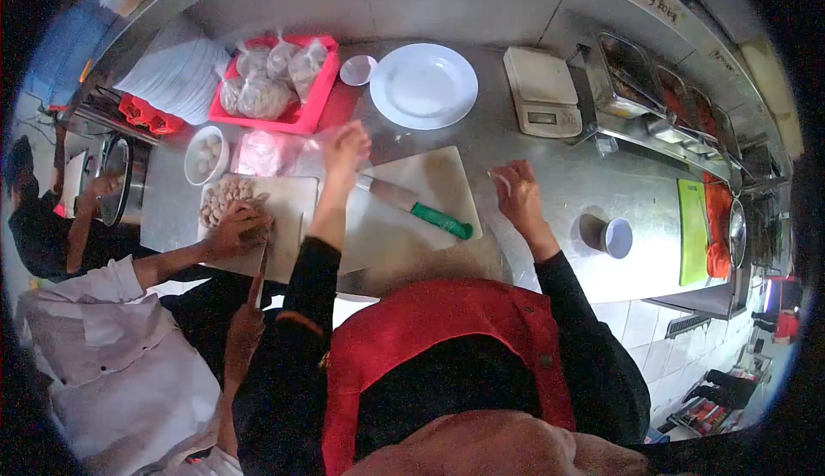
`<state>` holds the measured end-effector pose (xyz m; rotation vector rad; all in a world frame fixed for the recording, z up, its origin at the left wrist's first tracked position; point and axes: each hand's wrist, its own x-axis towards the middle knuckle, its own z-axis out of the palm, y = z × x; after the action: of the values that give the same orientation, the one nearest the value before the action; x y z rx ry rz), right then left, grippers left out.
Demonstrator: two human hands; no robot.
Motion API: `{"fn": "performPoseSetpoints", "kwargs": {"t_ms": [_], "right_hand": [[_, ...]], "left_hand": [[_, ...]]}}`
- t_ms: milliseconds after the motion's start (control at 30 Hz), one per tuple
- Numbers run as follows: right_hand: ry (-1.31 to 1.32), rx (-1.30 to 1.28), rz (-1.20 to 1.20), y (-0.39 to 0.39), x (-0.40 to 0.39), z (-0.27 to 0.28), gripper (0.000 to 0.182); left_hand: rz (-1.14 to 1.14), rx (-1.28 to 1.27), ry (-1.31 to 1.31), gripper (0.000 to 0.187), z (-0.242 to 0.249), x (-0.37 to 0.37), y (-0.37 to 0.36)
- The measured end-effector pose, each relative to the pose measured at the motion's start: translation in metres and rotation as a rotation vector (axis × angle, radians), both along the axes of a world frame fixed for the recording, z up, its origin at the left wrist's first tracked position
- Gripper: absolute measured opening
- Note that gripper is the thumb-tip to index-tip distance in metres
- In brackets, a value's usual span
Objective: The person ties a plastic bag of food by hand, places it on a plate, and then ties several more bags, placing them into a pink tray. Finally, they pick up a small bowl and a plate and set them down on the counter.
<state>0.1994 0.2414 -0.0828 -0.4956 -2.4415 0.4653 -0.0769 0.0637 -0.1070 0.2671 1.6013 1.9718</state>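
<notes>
My left hand [346, 151] is raised over the counter, near a clear plastic bag [308, 155]; its fingers are blurred. My right hand [517, 196] hovers above the steel counter [550, 167], fingers curled toward the thumb, and whether anything small is between them cannot be made out. Between my hands, a knife with a green handle [442, 220] lies on a white cutting board [445, 175]. Above the board is a white plate [424, 86]. Beyond my right hand stands a small cup [616, 238].
At left a co-worker's hands [236, 231] cut pieces on another board [296, 194]. Behind are a bowl [207, 155], a red tray [322, 89] of bagged food, stacked plates [176, 68] and a scale [541, 89]. Food containers [627, 68] and a green board [691, 231] are at right.
</notes>
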Motion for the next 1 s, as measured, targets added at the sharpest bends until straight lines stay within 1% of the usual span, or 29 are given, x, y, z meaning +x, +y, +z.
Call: {"fn": "performPoseSetpoints", "kwargs": {"t_ms": [33,100,133,167,200,267,300,333,367,400,433,467,500,533,567,600,633,667,700,733,767,800,867,900,933,967,1000], "right_hand": [[-0.001,-0.004,-0.009,0.000,0.005,0.001,0.018],[-0.037,-0.081,-0.016,-0.001,0.022,0.000,0.019],[-0.047,-0.081,-0.077,-0.002,0.031,-0.003,0.019],[-0.092,-0.057,-0.076,-0.004,0.037,-0.012,0.018],[-0.142,-0.037,-0.081,-0.005,0.045,-0.022,0.017],[-0.194,0.033,0.006,-0.001,0.060,-0.047,0.017],[-0.188,-0.009,-0.017,-0.008,0.065,-0.034,0.016],[-0.177,-0.050,-0.027,-0.012,0.069,-0.021,0.015],[-0.183,-0.049,-0.075,-0.013,0.076,-0.021,0.015],[-0.169,-0.083,-0.098,-0.013,0.081,-0.020,0.014],[-0.153,-0.118,-0.112,-0.013,0.083,-0.021,0.014],[-0.154,-0.122,-0.135,-0.010,0.088,-0.019,0.014],[-0.098,0.006,-0.168,-0.003,0.096,-0.017,0.013],[-0.046,0.134,-0.199,0.006,0.105,-0.016,0.012],[-0.111,0.230,-0.351,0.016,0.120,-0.021,0.012],[0.007,0.036,-0.529,0.019,0.129,-0.004,0.012],[-0.049,0.103,-0.514,0.034,0.149,0.006,0.014],[-0.035,0.064,-0.640,0.043,0.167,0.008,0.017],[0.021,0.024,-0.783,0.054,0.185,0.007,0.021],[0.034,0.019,-0.921,0.063,0.201,0.001,0.027],[-0.045,-0.001,-1.080,0.064,0.212,0.007,0.031],[-0.129,0.113,-1.156,0.068,0.226,-0.002,0.039],[-0.312,-0.010,-1.219,0.073,0.249,-0.029,0.044],[-0.239,-0.104,-1.134,0.076,0.259,-0.049,0.045],[-0.168,-0.196,-1.040,0.075,0.255,-0.052,0.047],[-0.087,-0.147,-0.962,0.073,0.248,-0.056,0.049],[-0.085,-0.191,-0.889,0.067,0.233,-0.048,0.049]], "left_hand": [[-0.009,-0.004,-0.001,0.022,-0.010,-0.022,0.009],[0.028,0.044,-0.199,0.029,-0.027,-0.055,0.030],[0.019,0.068,-0.212,0.031,-0.034,-0.068,0.037],[-0.007,0.089,-0.233,0.033,-0.040,-0.082,0.047],[-0.027,0.147,-0.177,0.035,-0.044,-0.091,0.053],[-0.059,0.069,-0.145,0.041,-0.071,-0.132,0.067],[-0.113,-0.023,0.006,0.042,-0.065,-0.130,0.066],[-0.236,-0.153,0.107,0.043,-0.079,-0.153,0.075],[-0.311,-0.120,0.142,0.044,-0.089,-0.167,0.076],[0.028,-0.134,-0.263,0.044,-0.082,-0.170,0.103],[0.057,-0.100,-0.311,0.044,-0.073,-0.169,0.103],[-0.149,-0.215,0.064,0.044,-0.131,-0.229,0.106],[-0.276,-0.377,0.546,0.045,-0.178,-0.277,0.110],[-0.279,-0.451,0.954,0.046,-0.203,-0.306,0.114],[-0.350,-0.529,1.011,0.046,-0.196,-0.307,0.116],[-0.379,-0.729,1.186,0.044,-0.184,-0.295,0.118],[-0.402,-0.938,1.380,0.041,-0.166,-0.278,0.121],[-0.420,-1.126,1.565,0.038,-0.143,-0.257,0.123],[-0.421,-1.133,1.561,0.038,-0.125,-0.236,0.120],[-0.383,-1.133,1.560,0.032,-0.103,-0.218,0.118],[-0.343,-1.134,1.558,0.025,-0.090,-0.205,0.116],[-0.332,-1.139,1.556,0.025,-0.088,-0.197,0.115],[-0.233,-1.136,1.608,0.020,-0.089,-0.190,0.116],[-0.214,-1.064,1.517,0.020,-0.097,-0.197,0.115],[-0.197,-1.073,1.510,0.020,-0.101,-0.197,0.117],[-0.237,-1.063,1.479,0.021,-0.105,-0.200,0.120],[-0.270,-1.063,1.441,0.021,-0.106,-0.202,0.116]]}}
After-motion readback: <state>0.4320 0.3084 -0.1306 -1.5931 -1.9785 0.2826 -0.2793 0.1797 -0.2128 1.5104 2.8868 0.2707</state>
